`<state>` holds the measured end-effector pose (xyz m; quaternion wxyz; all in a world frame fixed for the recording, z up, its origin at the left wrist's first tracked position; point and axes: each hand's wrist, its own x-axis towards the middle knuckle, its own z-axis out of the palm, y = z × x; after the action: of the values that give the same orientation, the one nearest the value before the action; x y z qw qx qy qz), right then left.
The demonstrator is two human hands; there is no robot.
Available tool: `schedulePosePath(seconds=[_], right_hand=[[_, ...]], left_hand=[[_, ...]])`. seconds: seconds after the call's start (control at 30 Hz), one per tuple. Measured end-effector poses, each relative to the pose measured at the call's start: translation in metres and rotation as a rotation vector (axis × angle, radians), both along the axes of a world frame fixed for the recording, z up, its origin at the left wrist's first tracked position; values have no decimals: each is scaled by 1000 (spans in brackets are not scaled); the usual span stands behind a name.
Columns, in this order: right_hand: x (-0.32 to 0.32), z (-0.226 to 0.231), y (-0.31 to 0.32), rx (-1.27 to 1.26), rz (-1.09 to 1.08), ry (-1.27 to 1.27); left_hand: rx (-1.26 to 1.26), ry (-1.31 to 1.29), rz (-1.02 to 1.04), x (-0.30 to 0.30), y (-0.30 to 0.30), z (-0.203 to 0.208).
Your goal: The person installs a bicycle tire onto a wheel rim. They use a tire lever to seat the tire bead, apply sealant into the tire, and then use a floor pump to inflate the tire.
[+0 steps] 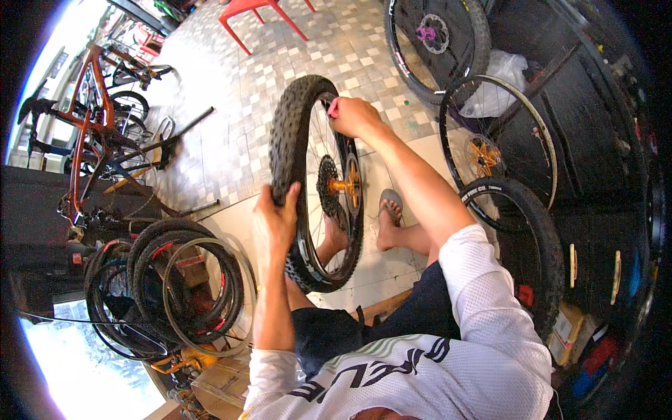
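Large, dark slanted letters run across the person's white shirt (pixel 420 378), beside green stripes and partly bent by folds. At the right edge of the tiled floor (pixel 238 91), small white lettering curves along a black tyre (pixel 548 259). Toward the floor's upper right corner, another wheel (pixel 480 42) bears white characters, too small to read; pale marks on the held wheel (pixel 285 133) are unreadable

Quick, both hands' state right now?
Left hand: closed on the side of the bike tyre, thumb toward the spokes.
Right hand: closed, at the tyre's upper inner edge; whether it pinches anything can't be told.
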<state>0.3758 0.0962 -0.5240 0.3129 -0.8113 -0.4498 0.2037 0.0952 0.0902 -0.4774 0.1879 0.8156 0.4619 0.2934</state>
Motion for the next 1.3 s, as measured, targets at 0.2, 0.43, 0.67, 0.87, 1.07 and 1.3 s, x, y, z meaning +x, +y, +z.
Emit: schedulePosePath(seconds=[0.2, 0.43, 0.67, 0.87, 1.07, 1.3], right_hand=[[0, -32, 53, -36, 35, -31], [-14, -34, 88, -119, 141, -130], [-30, -34, 98, -139, 242, -348], [-83, -5, 79, -94, 372, -340], [-112, 15, 54, -168, 528, -381], [-101, 24, 53, -273, 481, -191]], left_hand=[[-181, -58, 99, -23, -25, -14], [-145, -103, 102, -45, -41, -23], [-19, -141, 85, -49, -42, -35], [-67, -190, 156, -55, -38, -37], [-215, 79, 240, -79, -68, -15], [-83, 524, 188, 16, 46, 36]])
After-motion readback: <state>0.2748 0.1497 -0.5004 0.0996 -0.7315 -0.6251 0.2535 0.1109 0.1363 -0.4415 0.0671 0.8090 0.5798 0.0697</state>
